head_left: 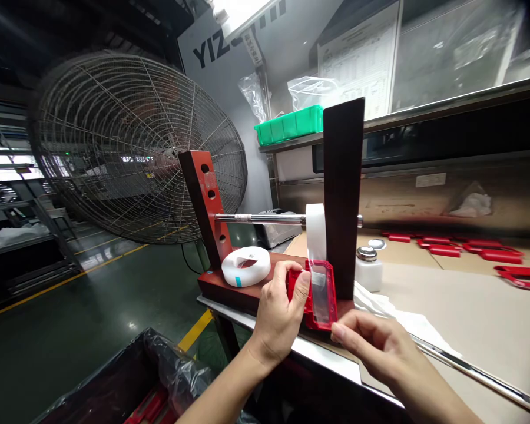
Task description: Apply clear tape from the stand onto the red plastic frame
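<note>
My left hand (279, 315) grips a red plastic frame (333, 288) by its left side, thumb in front. Across the frame's face lies a strip of clear film (320, 300), running down from a white roll (316, 232) on a metal rod (269, 218). At the frame's lower right corner, my right hand (375, 347) has its thumb and forefinger pressed together on the edge. The rod spans a dark red upright with holes (214, 218) and a taller dark upright (343, 200). A second white roll (246, 267) with a blue tab lies flat on the stand's base.
Right of the stand are a white bottle with a metal cap (368, 271), a white cloth (417, 321) and several red parts (501, 254). A large fan (136, 141) stands at left. Below is a lined bin (159, 347) holding red parts. A green tray (291, 126) sits on the shelf.
</note>
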The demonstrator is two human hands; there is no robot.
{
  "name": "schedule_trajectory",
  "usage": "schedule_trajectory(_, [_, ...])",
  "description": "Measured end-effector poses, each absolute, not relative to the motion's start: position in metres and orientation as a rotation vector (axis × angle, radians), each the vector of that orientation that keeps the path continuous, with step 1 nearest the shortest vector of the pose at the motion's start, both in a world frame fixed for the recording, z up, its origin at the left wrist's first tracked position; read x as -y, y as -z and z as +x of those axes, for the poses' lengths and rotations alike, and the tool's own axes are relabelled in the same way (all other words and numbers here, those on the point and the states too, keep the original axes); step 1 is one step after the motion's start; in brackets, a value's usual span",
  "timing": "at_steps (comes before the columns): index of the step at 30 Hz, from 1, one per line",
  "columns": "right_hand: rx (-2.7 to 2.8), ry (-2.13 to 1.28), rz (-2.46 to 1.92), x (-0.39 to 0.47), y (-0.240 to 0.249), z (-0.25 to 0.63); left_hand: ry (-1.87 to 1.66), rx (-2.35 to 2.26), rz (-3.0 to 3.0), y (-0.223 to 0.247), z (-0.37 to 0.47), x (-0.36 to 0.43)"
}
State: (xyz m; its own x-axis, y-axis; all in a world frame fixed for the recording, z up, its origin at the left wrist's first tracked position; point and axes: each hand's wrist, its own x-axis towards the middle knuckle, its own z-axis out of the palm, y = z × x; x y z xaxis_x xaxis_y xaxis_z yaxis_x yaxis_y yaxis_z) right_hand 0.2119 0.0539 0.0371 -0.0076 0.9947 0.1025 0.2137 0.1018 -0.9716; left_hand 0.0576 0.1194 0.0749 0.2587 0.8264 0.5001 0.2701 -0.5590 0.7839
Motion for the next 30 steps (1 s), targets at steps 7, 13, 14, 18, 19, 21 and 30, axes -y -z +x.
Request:
schedule_trajectory(7, [1.415, -0.995, -1.305, -0.049, -0.045, 0.21, -1.294, -0.984, 1.931, -0.076, 0.057, -0.117])
schedule_trajectory(13, [1.432, -0.973, -1.331, -0.048, -0.048, 0.21, -1.281, -1.003, 1.908, -0.08, 0.057, -0.115])
schedule_trajectory(14, [1.43, -0.974, -1.332, -0.048, -0.048, 0.21, -1.281, -1.006, 1.904, -0.08, 0.057, -0.115])
schedule_trajectory(18, [1.411, -0.975, -1.324, -0.047, -0.049, 0.21, -1.287, -1.021, 1.911, -0.082, 0.057, -0.115])
schedule_trajectory(19, [1.408, -0.977, -1.324, -0.047, -0.049, 0.21, -1.288, -1.023, 1.916, -0.082, 0.057, -0.115])
schedule_trajectory(21, [1.402, -0.984, -1.327, -0.047, -0.048, 0.211, -1.29, -1.027, 1.924, -0.082, 0.057, -0.115])
schedule_trajectory(30, [1.429, -1.011, -1.351, -0.05, -0.047, 0.213, -1.284, -1.057, 1.928, -0.084, 0.058, -0.113])
